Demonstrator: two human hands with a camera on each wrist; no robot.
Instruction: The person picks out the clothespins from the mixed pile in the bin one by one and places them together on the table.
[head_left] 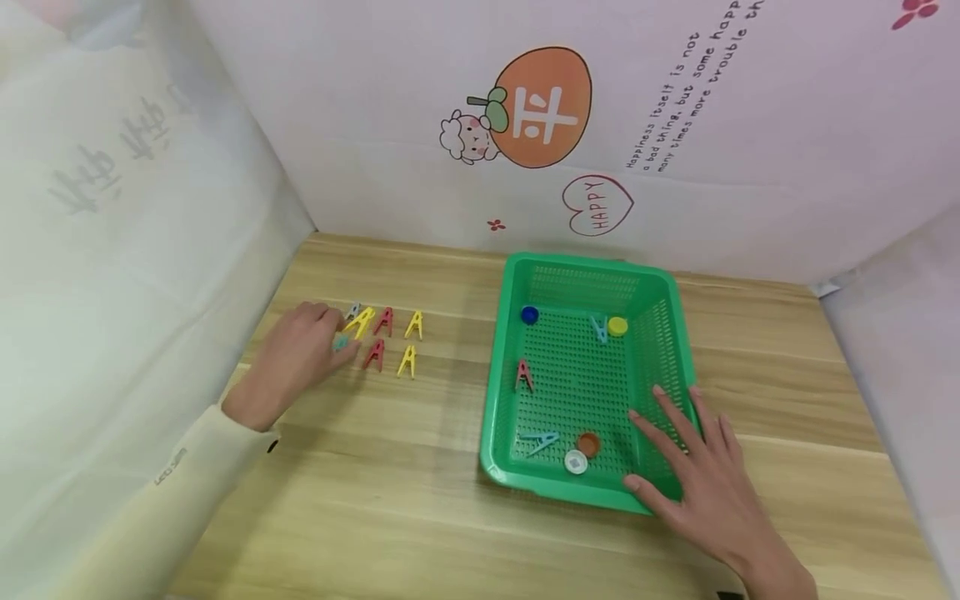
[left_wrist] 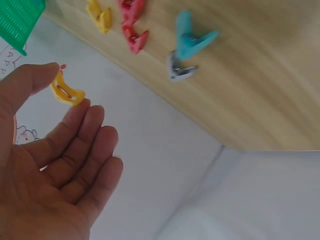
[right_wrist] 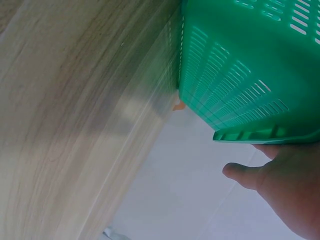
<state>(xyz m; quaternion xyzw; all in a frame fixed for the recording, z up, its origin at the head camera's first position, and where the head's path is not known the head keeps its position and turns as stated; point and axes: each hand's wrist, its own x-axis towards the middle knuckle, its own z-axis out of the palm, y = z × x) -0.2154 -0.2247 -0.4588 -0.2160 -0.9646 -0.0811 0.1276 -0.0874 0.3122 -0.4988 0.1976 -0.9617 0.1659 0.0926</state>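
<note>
My left hand (head_left: 296, 358) pinches a yellow clothespin (left_wrist: 66, 91) between thumb and index finger, above the left part of the table. Close by lie a grey clothespin (left_wrist: 179, 69), a teal clothespin (left_wrist: 190, 37), two red clothespins, one a red clothespin (head_left: 375, 355) nearer me, and two more yellow ones, including a yellow clothespin (head_left: 407, 362). My right hand (head_left: 708, 483) spreads its fingers over the near right corner of a green basket (head_left: 497, 392), thumb at the near rim. Nothing is held in it.
Inside the basket are a red clothespin (head_left: 523, 375), a blue clothespin (head_left: 599, 329), another light blue clothespin (head_left: 542, 441), a blue cap (head_left: 529, 315), a yellow cap (head_left: 617, 326), a brown cap (head_left: 588, 444) and a white cap (head_left: 575, 462). Printed white sheets (head_left: 375, 125) wall the wooden table.
</note>
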